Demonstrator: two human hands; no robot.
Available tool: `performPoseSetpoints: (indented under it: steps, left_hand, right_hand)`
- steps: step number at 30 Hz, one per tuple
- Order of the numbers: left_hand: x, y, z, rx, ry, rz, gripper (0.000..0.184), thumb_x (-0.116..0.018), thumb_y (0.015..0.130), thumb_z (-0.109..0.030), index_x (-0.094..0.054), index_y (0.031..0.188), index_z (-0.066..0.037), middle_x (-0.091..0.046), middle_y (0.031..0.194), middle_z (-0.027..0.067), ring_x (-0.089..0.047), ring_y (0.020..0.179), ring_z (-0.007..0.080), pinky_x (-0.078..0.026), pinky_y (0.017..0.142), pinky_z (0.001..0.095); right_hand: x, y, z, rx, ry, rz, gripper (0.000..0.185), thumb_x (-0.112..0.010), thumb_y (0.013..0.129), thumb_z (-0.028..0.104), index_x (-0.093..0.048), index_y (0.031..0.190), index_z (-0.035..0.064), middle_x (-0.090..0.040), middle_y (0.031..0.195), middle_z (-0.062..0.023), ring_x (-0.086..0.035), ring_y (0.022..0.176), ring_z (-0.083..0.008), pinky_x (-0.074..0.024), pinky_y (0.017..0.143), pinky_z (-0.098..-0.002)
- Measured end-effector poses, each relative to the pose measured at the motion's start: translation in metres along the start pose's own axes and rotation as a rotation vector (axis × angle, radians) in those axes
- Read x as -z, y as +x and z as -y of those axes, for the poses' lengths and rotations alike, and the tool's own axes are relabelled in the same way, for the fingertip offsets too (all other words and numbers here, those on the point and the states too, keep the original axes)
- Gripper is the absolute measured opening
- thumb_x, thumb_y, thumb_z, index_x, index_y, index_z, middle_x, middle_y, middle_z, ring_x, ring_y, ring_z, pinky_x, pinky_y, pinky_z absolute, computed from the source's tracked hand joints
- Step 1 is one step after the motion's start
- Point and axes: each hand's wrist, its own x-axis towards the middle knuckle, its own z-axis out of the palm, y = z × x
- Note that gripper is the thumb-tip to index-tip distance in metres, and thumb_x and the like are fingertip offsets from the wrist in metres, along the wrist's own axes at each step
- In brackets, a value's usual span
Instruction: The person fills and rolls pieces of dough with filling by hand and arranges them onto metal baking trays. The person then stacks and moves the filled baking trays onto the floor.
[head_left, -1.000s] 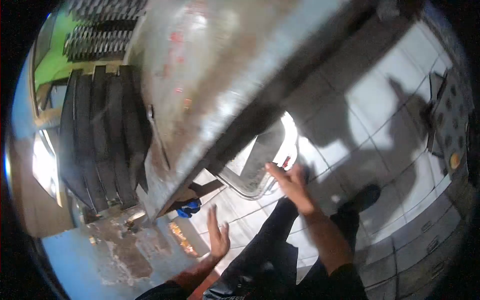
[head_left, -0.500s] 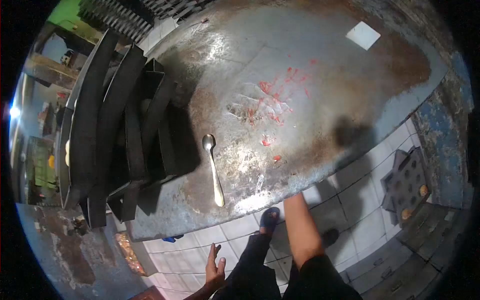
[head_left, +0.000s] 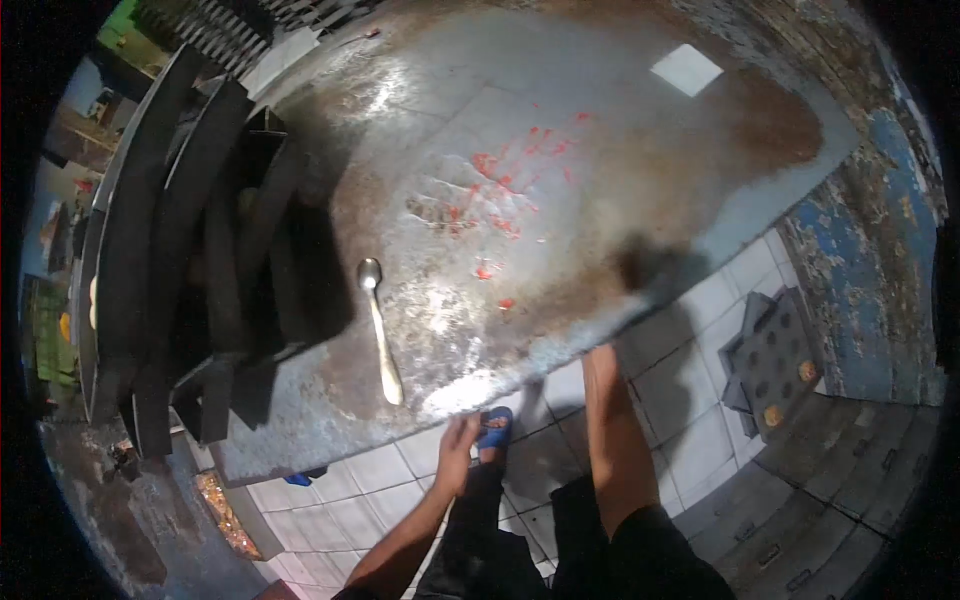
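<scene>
My left hand [head_left: 459, 455] is just below the front edge of the worn metal table [head_left: 610, 220], with its fingertips at or under that edge. Its fingers are partly hidden, so I cannot tell what they touch. My right forearm [head_left: 620, 440] reaches beneath the tabletop, which hides the right hand. On the table lies a metal spoon [head_left: 379, 330], bowl pointing away from me. Red smears and bits [head_left: 495, 220] are scattered across the middle of the surface. A white square piece [head_left: 687, 70] lies near the far right.
Dark metal trays [head_left: 180, 260] stand stacked at an angle on the left. On the tiled floor [head_left: 660, 410], several grey moulds with round hollows [head_left: 775, 360] lie at the right, near a slatted grey surface [head_left: 820, 480]. A blue sandal [head_left: 495, 428] is on my foot.
My left hand has moved up and right, from over the floor to the table's front edge. The view has shifted, so the table items appear further left. My right arm still reaches under the table.
</scene>
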Motion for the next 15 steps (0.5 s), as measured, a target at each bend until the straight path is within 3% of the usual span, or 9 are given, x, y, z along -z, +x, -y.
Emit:
performPoseSetpoints:
  steps: [3, 6, 7, 9, 11, 13, 14, 15]
  left_hand:
    - [-0.054, 0.036, -0.046, 0.205, -0.525, 0.081, 0.045, -0.046, 0.106, -0.028, -0.051, 0.138, 0.003, -0.058, 0.137, 0.0172, -0.057, 0.125, 0.0277, -0.047, 0.108, 0.0420]
    - [-0.084, 0.109, 0.001, 0.187, -0.558, 0.037, 0.040, -0.040, 0.106, -0.020, -0.051, 0.138, 0.002, -0.058, 0.137, 0.0205, -0.056, 0.127, 0.0315, -0.047, 0.109, 0.0473]
    - [-0.102, 0.105, -0.020, 0.228, -0.687, 0.077, 0.041, -0.047, 0.104, -0.024, -0.053, 0.136, 0.002, -0.058, 0.137, 0.0181, -0.057, 0.126, 0.0319, -0.046, 0.110, 0.0452]
    - [-0.127, 0.095, -0.039, 0.316, -0.859, 0.183, 0.046, -0.056, 0.099, -0.028, -0.055, 0.134, 0.003, -0.060, 0.135, 0.0174, -0.058, 0.124, 0.0327, -0.045, 0.110, 0.0440]
    - [-0.152, 0.044, -0.058, 0.284, -0.782, 0.267, 0.053, -0.062, 0.095, -0.030, -0.054, 0.133, 0.005, -0.062, 0.131, 0.0198, -0.061, 0.120, 0.0340, -0.045, 0.109, 0.0467]
    - [-0.170, 0.000, -0.028, 0.332, -0.711, 0.157, 0.043, -0.068, 0.091, -0.024, -0.058, 0.125, 0.000, -0.066, 0.119, 0.0133, -0.065, 0.108, 0.0324, -0.050, 0.101, 0.0457]
    - [-0.181, -0.025, -0.014, 0.381, -0.691, 0.170, 0.038, -0.070, 0.090, -0.023, -0.061, 0.121, -0.003, -0.066, 0.113, 0.0111, -0.065, 0.104, 0.0301, -0.052, 0.098, 0.0447]
    - [-0.189, -0.053, -0.006, 0.448, -0.614, 0.261, 0.037, -0.069, 0.091, -0.024, -0.061, 0.121, -0.003, -0.067, 0.112, 0.0105, -0.065, 0.103, 0.0289, -0.052, 0.095, 0.0441]
  right_hand:
    - [0.016, -0.046, 0.039, -0.021, -0.022, -0.005, 0.021, -0.056, 0.099, 0.010, -0.062, 0.114, -0.0018, -0.063, 0.106, -0.0081, -0.060, 0.095, -0.0154, -0.0505, 0.078, -0.0291]
    - [0.047, -0.109, 0.080, 0.045, -0.042, -0.012, 0.031, -0.060, 0.099, 0.018, -0.061, 0.119, -0.0047, -0.065, 0.105, -0.0088, -0.061, 0.096, -0.0175, -0.0502, 0.079, -0.0308]
    - [0.072, -0.121, 0.066, 0.075, 0.014, -0.010, 0.036, -0.063, 0.098, 0.021, -0.061, 0.121, -0.0060, -0.065, 0.107, -0.0098, -0.062, 0.099, -0.0187, -0.0507, 0.081, -0.0322]
    - [0.110, -0.160, 0.081, -0.062, -0.083, -0.041, 0.043, -0.064, 0.097, 0.025, -0.059, 0.125, -0.0065, -0.065, 0.113, -0.0112, -0.061, 0.105, -0.0206, -0.0509, 0.084, -0.0355]
    - [0.141, -0.197, 0.101, -0.068, -0.174, -0.061, 0.048, -0.067, 0.095, 0.029, -0.058, 0.123, -0.0091, -0.066, 0.112, -0.0135, -0.061, 0.104, -0.0201, -0.0508, 0.085, -0.0368]
    - [0.179, -0.241, 0.104, -0.040, 0.020, -0.078, 0.023, -0.060, 0.096, 0.011, -0.064, 0.115, -0.0013, -0.067, 0.102, -0.0072, -0.063, 0.094, -0.0213, -0.0482, 0.087, -0.0401]
    - [0.218, -0.272, 0.103, 0.352, -0.740, -0.021, 0.022, -0.061, 0.095, 0.012, -0.064, 0.114, -0.0005, -0.066, 0.098, -0.0096, -0.061, 0.090, -0.0235, -0.0475, 0.083, -0.0414]
    - [0.247, -0.304, 0.108, 0.352, -0.970, -0.055, 0.022, -0.063, 0.094, 0.012, -0.065, 0.112, 0.0001, -0.066, 0.094, -0.0122, -0.060, 0.086, -0.0267, -0.0466, 0.080, -0.0424]
